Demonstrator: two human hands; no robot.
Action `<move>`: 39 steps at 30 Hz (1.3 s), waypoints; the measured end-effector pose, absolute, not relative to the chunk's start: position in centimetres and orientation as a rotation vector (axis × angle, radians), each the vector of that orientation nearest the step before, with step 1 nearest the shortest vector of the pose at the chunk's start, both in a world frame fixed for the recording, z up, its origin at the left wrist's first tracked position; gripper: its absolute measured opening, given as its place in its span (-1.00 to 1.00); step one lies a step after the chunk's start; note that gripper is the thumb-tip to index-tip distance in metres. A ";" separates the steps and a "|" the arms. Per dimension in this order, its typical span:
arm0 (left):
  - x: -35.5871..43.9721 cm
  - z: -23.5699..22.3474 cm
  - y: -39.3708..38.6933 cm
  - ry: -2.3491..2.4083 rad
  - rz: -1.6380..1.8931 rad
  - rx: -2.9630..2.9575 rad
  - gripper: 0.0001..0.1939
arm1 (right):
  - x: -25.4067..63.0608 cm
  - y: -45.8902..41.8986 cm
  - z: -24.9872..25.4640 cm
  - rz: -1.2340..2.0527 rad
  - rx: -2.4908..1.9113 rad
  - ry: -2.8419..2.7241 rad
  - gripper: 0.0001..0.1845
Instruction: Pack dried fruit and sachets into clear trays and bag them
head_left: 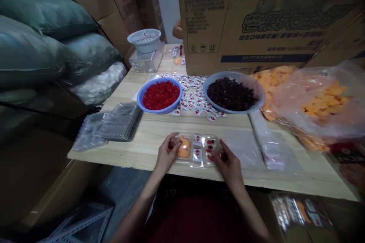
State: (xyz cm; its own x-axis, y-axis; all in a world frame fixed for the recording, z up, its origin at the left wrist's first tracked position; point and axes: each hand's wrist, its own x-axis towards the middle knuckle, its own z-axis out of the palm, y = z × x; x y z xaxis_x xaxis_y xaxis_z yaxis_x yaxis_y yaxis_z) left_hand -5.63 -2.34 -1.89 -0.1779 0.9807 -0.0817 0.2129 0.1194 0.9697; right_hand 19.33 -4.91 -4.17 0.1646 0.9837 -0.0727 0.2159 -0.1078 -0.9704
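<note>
A clear plastic compartment tray point(202, 162) lies near the table's front edge, between my two hands. My left hand point(167, 152) grips its left end, thumb over the rim beside orange pieces point(184, 147). At the other end, my right hand point(228, 163) has its fingers closed round the rim, next to a compartment with red and dark pieces point(210, 148). Two small printed white sachets point(197, 155) sit in the middle compartments. Beyond the tray stand a blue bowl of red pieces point(161, 95) and a bowl of dark pieces point(231, 94).
Loose sachets point(191, 98) spread between the bowls. Stacked clear trays point(119, 121) lie at the left. Plastic bags of orange pieces point(322, 98) and flat clear bags point(266, 140) are at the right. A big carton point(268, 19) stands behind; part of another person's arm point(177, 29) shows beside it.
</note>
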 end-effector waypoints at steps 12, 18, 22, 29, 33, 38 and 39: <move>-6.2 -3.6 -0.1 1.939 0.823 1.868 -0.75 | 20.4 -3.4 -5.5 0.719 -1.596 -1.632 -0.40; -5.9 -2.8 -2.4 1.773 0.851 1.734 -0.80 | 19.9 -4.6 -5.5 0.880 -1.564 -1.430 -0.27; -5.3 -2.7 -4.3 1.486 1.061 1.194 -0.69 | 20.1 -4.8 -5.0 1.186 -1.365 -1.076 -0.17; -3.5 0.0 -5.8 1.090 1.036 0.563 -0.40 | 20.7 -4.4 -2.8 1.623 -1.114 -0.737 -0.11; -3.0 0.2 -6.3 1.059 0.941 0.478 -0.55 | 21.3 -4.0 -2.1 1.506 -1.151 -0.923 -0.19; -3.4 -1.2 -5.1 1.111 1.125 0.320 -0.59 | 25.0 -4.6 -0.9 0.888 -1.554 -1.386 -0.56; -3.7 -1.3 -4.7 1.111 1.169 0.304 -0.60 | 25.6 -5.0 -0.8 0.787 -1.627 -1.488 -0.64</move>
State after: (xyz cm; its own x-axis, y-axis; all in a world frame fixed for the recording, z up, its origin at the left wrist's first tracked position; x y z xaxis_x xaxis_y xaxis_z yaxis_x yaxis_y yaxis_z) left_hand -3.74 -4.73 -1.29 -0.0333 0.8447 -0.5341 -0.5765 0.4203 0.7007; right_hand 25.57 -4.98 -0.80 0.1234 0.9905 0.0600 0.5082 -0.0111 -0.8612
